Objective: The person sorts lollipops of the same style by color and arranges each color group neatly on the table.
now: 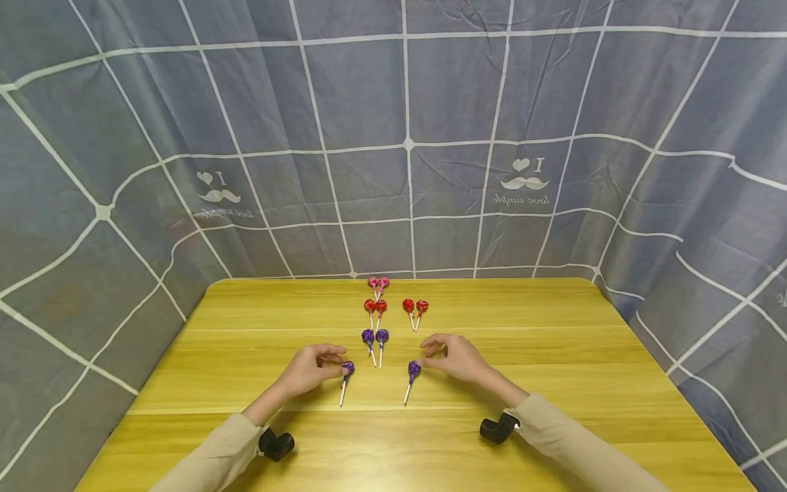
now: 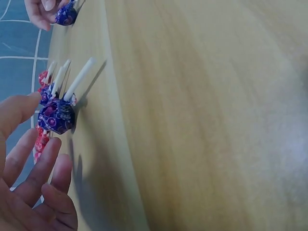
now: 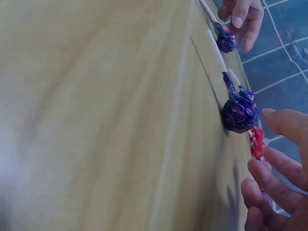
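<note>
Two purple-wrapped lollipops lie on the wooden table (image 1: pixel 553 355), sticks pointing toward me. My left hand (image 1: pixel 335 363) rests just left of the left lollipop (image 1: pixel 347 368); in the left wrist view its fingers (image 2: pixel 45 161) are spread, a small gap short of the wrapped head (image 2: pixel 57 117). My right hand (image 1: pixel 430 355) sits just right of the other lollipop (image 1: pixel 415 370); in the right wrist view its fingers (image 3: pixel 276 166) hang loosely beside the head (image 3: pixel 239 113). Neither hand holds anything.
Beyond the hands lie lollipops in pairs: a purple pair (image 1: pixel 375 336), a red pair (image 1: pixel 375 306), a second red pair (image 1: pixel 415 306) and a pink pair (image 1: pixel 378 282) near the far edge. A grey checked cloth (image 1: pixel 406 150) walls the table on three sides.
</note>
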A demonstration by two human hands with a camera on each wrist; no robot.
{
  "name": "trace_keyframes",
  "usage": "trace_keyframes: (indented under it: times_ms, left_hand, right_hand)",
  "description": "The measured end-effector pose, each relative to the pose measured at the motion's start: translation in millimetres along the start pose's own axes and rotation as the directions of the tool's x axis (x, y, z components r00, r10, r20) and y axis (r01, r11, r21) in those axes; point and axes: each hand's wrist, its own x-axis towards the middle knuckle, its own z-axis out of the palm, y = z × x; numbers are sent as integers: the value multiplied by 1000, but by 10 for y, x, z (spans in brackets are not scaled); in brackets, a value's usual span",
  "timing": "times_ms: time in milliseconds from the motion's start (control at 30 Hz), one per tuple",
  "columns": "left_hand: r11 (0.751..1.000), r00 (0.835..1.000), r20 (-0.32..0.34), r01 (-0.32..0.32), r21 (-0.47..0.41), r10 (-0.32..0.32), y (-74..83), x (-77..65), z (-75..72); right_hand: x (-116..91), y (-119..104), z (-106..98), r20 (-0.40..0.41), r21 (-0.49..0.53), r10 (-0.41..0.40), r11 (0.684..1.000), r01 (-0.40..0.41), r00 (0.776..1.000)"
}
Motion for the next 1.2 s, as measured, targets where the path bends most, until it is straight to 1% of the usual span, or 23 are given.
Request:
trace_keyframes:
  times_ms: [133,300,433,567,767,1033,1133,1200]
  left_hand:
    - [1000,1000,23,-14,-10,14,-34,-18,14]
    - [1000,1000,28,-5,-11,5,-70,-37,44]
    - [1000,1000,21,2,-12,-1,-86,-36,64]
    - [1000,1000,20,-5,-3,5,-83,-25,74]
    - [1000,1000,20,-4,2,4,-77,-18,81]
    - [1000,1000,-25,-1,13,1,-119,-7,133]
    - [1000,999,-41,10,16,-9,-115,1,154]
    - [999,999,-48,19,34,-17,-108,4,164]
  right_hand:
    - [-48,-2,28,17,17,-14,1000,14,1000]
    - [-90,-18,70,21,39,-3,999,2,1000]
    - [-96,-9,105,11,33,-1,999,0,1000]
    - [-89,1,125,0,14,-15,1000,15,1000]
    - [-78,-25,142,9,8,-31,999,31,999]
    - [-76,-29,172,18,7,-21,1000,21,1000]
    - [-69,-18,175,20,3,-25,1000,25,999]
    - [-67,-12,179,21,4,-29,1000,29,999]
